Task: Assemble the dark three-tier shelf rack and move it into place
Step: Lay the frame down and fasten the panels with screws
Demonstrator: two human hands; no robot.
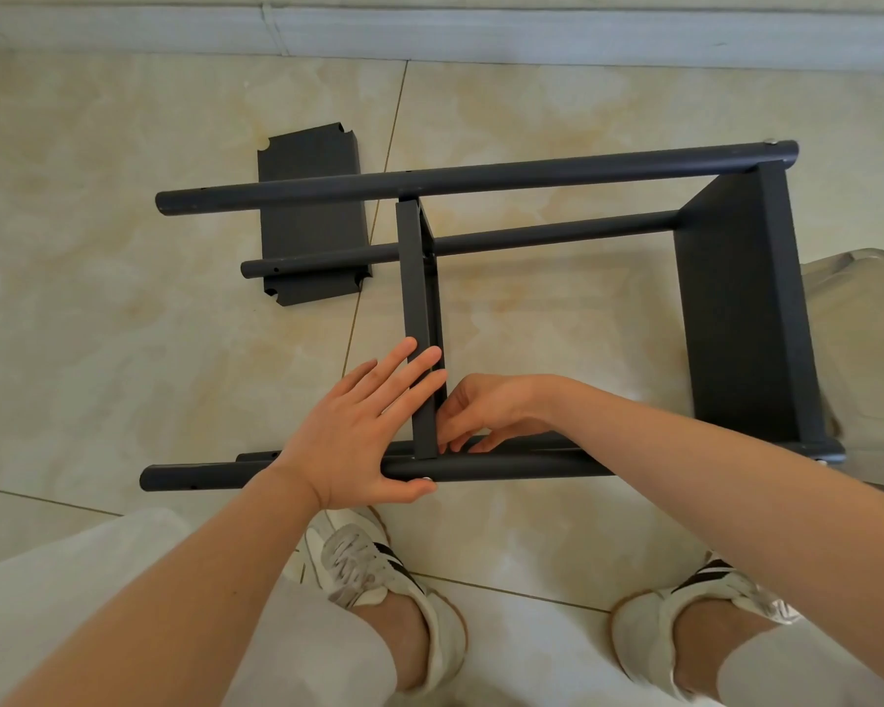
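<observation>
1. Rack (481,178) lies on its side, centre frame; loose shelf panel (312,216) on the floor, upper left.
2. Left hand (358,431) flat, fingers straight, bracing middle shelf (419,298); thumb on near post (506,466).
3. Right hand (486,408) fingers curled at the shelf-post joint (holding a fastener? cannot tell).
4. Likely risk: if the bracing slackens, the shelf twists off its holes and any fastener jams or drops.

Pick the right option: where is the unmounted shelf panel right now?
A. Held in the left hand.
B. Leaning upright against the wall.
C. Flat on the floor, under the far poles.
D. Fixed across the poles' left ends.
C: the loose shelf panel lies flat on the tiled floor, with two of the rack's poles crossing above it.
</observation>
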